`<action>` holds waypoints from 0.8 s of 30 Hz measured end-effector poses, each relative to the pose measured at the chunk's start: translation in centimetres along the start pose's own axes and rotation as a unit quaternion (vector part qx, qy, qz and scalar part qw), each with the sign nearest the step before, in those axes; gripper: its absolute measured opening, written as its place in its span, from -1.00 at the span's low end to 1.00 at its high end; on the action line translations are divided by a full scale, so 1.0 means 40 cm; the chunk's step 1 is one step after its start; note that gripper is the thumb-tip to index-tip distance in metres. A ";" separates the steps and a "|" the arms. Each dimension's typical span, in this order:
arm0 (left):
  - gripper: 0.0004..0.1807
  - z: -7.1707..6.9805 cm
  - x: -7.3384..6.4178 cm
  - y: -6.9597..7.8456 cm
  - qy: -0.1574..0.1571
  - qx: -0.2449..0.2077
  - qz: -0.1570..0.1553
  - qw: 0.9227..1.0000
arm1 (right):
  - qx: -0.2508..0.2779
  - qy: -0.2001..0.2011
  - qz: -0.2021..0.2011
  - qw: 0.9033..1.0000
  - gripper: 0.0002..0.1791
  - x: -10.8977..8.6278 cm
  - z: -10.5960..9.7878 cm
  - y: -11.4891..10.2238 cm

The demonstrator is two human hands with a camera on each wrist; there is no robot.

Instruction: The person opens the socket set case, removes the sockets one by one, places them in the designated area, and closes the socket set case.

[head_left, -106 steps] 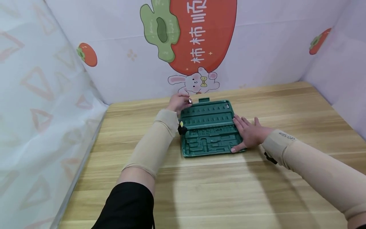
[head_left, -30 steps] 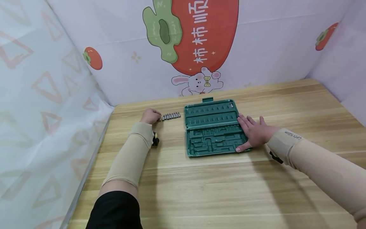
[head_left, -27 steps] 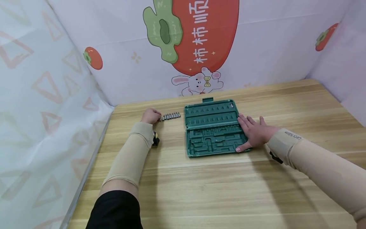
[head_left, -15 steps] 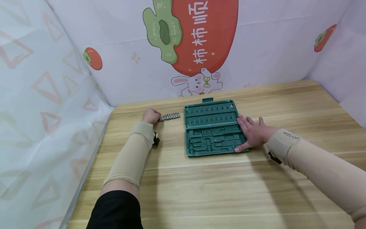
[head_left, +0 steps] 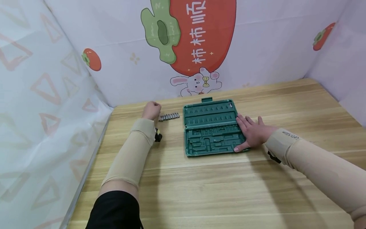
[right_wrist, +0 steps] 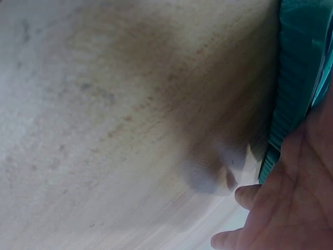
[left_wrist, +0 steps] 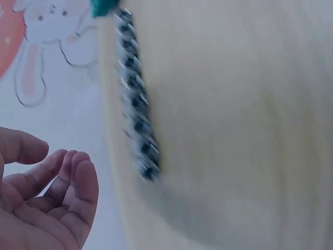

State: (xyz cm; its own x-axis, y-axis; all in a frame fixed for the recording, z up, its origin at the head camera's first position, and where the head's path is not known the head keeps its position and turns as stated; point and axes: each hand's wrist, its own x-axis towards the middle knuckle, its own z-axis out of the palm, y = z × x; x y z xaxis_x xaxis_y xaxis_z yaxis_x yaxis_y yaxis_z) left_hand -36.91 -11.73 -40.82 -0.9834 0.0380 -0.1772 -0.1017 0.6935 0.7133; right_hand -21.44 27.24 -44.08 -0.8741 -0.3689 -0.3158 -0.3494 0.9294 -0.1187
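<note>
A green tool case (head_left: 211,127) lies unfolded on the table, its moulded slots facing up. One small metal piece (head_left: 231,105) sits in its upper right corner. My right hand (head_left: 252,131) rests with spread fingers along the case's right edge; in the right wrist view the palm (right_wrist: 296,203) lies against the green side. Left of the case, several small metal sockets (head_left: 169,117) stand in a tight row, blurred in the left wrist view. My left hand (head_left: 151,110) hovers by the row's left end. Its fingers (left_wrist: 86,187) are loosely bent, thumb apart, and hold nothing.
The wooden table (head_left: 217,190) ends at a white printed cloth (head_left: 120,73) behind, with another cloth hanging at the left side (head_left: 51,127). The case's latch flap (head_left: 207,99) sticks out toward the back cloth.
My left hand has gone from the case's left edge to the socket row's left end. In the last half second it has lifted off the sockets. My right hand has stayed on the case.
</note>
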 end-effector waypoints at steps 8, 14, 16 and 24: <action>-0.62 0.124 0.006 0.163 -0.034 -0.043 0.050 0.997 | 0.014 0.000 0.003 1.000 0.50 -0.013 0.000 0.009; -0.68 0.262 -0.006 0.289 -0.101 -0.042 0.080 0.991 | 0.011 -0.001 0.005 1.000 0.49 -0.017 -0.003 0.006; -0.68 0.307 -0.011 0.320 -0.136 -0.053 0.083 0.986 | 0.010 -0.002 0.003 1.000 0.50 -0.017 -0.003 0.005; -0.63 0.460 -0.020 0.397 -0.191 -0.092 0.046 0.976 | -0.005 0.010 -0.012 1.000 0.53 -0.002 0.007 0.012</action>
State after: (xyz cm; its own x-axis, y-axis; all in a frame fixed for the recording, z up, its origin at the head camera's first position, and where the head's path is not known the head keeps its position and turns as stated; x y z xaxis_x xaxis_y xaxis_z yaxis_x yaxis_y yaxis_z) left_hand -34.97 12.49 -41.82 -0.8660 0.3831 -0.3215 -0.0756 0.5352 0.8413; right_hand -21.44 27.73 -44.39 -0.8716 -0.3921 -0.2943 -0.3744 0.9199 -0.1166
